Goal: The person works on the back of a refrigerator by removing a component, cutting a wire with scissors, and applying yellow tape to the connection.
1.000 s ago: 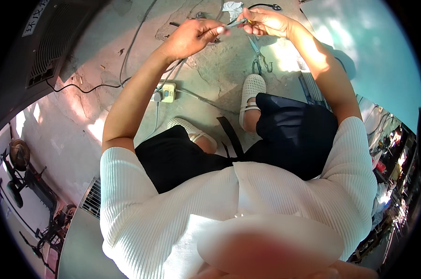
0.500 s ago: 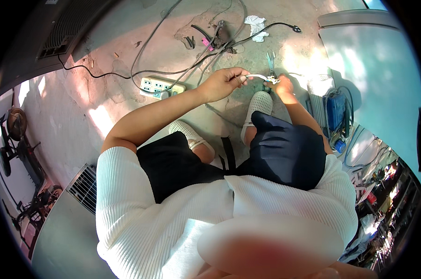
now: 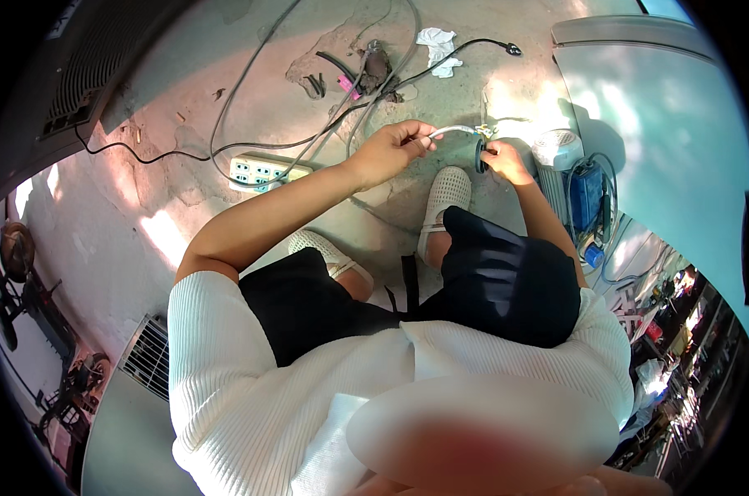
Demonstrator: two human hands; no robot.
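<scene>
— Where are our hands, and what do they hold?

— Our left hand (image 3: pixel 384 153) reaches forward over the concrete floor (image 3: pixel 184 190), its fingers (image 3: pixel 420 136) pinched on a short pale cable (image 3: pixel 453 131). Our right hand (image 3: pixel 498 157) meets the cable's far end, fingers closed on the handles of dark scissors (image 3: pixel 479 153). The cable hangs in the air just above our right white shoe (image 3: pixel 446 192).

— What lies around us?

— A white power strip (image 3: pixel 263 169) sits on the floor to the left of our left forearm, with grey cords (image 3: pixel 250 91) looping past it. Farther ahead lie a crumpled white rag (image 3: pixel 435 43) and a black lead (image 3: pixel 473 45). A blue pump (image 3: pixel 588 194) stands just right of our right arm, beside a pale turquoise cabinet (image 3: pixel 664 116). Our own forearms and knees hide the floor beneath them.
</scene>
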